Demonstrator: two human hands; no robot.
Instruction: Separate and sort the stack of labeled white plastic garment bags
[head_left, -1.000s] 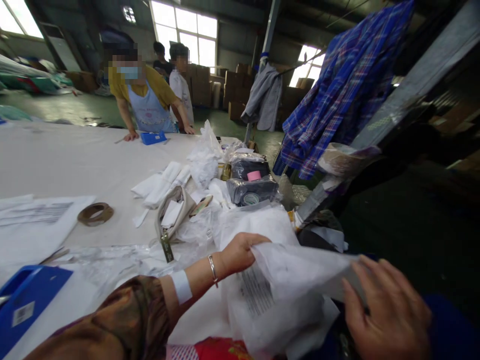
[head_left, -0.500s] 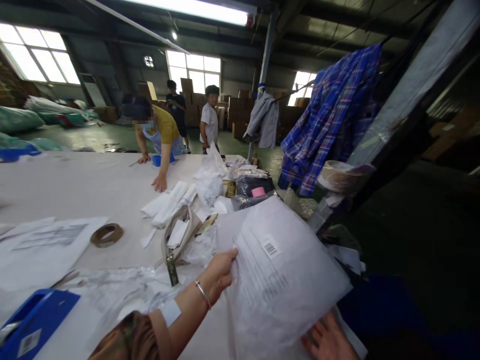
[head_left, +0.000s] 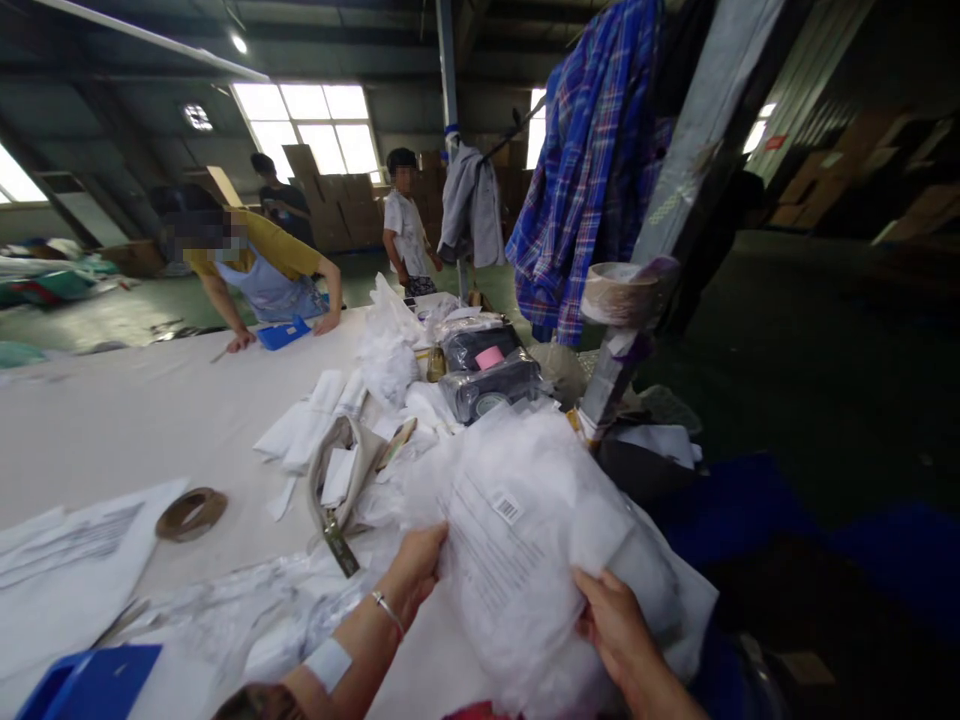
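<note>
A puffy, translucent plastic bag (head_left: 517,560) with a barcode label and printed lines lies between my hands. My left hand (head_left: 420,565) pinches its left edge, fingers closed. On the bag's right part, my right hand (head_left: 615,620) has its thumb and fingers closed on the plastic. Just left of the bag sits an open beige pouch (head_left: 365,485) with white paper inside. Flat clear plastic sheets (head_left: 255,600) lie under and beside my left forearm.
A roll of brown tape (head_left: 191,514), a blue tape dispenser (head_left: 97,685) and printed white bags (head_left: 75,560) are on the white table (head_left: 172,400). A metal post (head_left: 690,170) with a hanging plaid shirt (head_left: 592,150) rises at right. A person in yellow (head_left: 262,265) leans over the far side.
My right hand has moved up from below the bag and now grips it. The bag lies lower and looks more crumpled. The view has turned right, and the person in yellow has shifted their arms.
</note>
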